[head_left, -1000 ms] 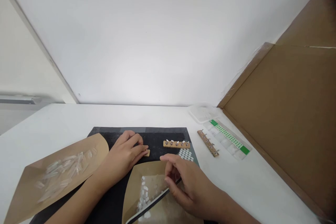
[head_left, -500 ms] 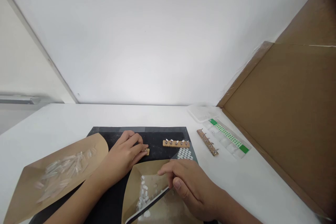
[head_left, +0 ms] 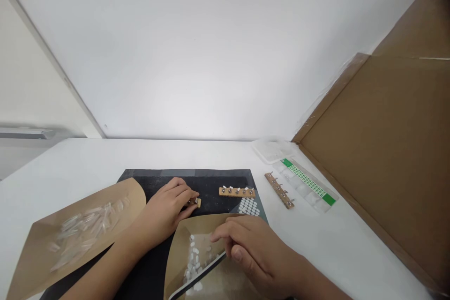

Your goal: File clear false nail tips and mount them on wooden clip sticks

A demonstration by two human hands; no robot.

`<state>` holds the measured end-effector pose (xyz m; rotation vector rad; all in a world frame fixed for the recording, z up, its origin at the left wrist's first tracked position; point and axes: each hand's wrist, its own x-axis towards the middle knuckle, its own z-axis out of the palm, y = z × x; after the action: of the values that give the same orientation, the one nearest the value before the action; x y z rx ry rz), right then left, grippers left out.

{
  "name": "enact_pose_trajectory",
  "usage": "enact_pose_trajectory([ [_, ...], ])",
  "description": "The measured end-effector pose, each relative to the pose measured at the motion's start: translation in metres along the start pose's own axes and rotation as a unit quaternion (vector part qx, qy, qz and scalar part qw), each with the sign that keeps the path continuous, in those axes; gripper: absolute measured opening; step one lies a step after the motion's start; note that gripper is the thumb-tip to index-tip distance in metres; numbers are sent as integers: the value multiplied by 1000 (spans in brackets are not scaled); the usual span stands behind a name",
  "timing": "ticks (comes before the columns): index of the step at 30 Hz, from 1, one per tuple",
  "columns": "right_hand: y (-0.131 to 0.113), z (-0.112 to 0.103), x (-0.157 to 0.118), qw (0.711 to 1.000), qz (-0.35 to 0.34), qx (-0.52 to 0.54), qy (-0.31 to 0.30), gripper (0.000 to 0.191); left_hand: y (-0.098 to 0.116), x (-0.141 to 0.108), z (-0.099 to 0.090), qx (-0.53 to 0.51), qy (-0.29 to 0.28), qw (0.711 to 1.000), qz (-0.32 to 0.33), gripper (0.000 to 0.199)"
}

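Note:
My left hand (head_left: 170, 204) is closed, its fingertips on a short brown strip with metal clips (head_left: 198, 203). Only the strip's right end shows past the fingers; it lies on a black mat (head_left: 207, 185). My right hand (head_left: 255, 253) hovers low over a brown paper sheet (head_left: 177, 243) bearing small white oval pieces (head_left: 192, 262). Its index finger is bent forward and the thumb presses toward the curled fingers. A narrow black-and-white stick (head_left: 200, 279) runs up to these fingers; whether they grip it is hidden.
On the mat's right lies a clip strip with white pieces (head_left: 236, 192), near white oval stickers (head_left: 249, 206). Beyond are another clip strip (head_left: 279, 190), a clear case with a green label (head_left: 309, 183) and cardboard (head_left: 379, 159). Clear slender pieces (head_left: 91, 225) lie on brown paper at left.
The fingers of my left hand have shifted slightly on the clip strip, and more of its metal shows. My right hand has barely moved.

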<state>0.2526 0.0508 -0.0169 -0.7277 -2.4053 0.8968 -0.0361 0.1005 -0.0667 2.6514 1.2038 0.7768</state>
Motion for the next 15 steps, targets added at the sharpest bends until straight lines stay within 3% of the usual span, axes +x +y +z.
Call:
enact_pose_trajectory([
  [7, 4, 2, 0, 999, -25, 26, -2, 68, 2, 2, 0, 0, 8, 1000, -14, 10],
  [15, 6, 1, 0, 999, -27, 16, -6, 64, 4, 0, -3, 17, 10, 1000, -19, 12],
])
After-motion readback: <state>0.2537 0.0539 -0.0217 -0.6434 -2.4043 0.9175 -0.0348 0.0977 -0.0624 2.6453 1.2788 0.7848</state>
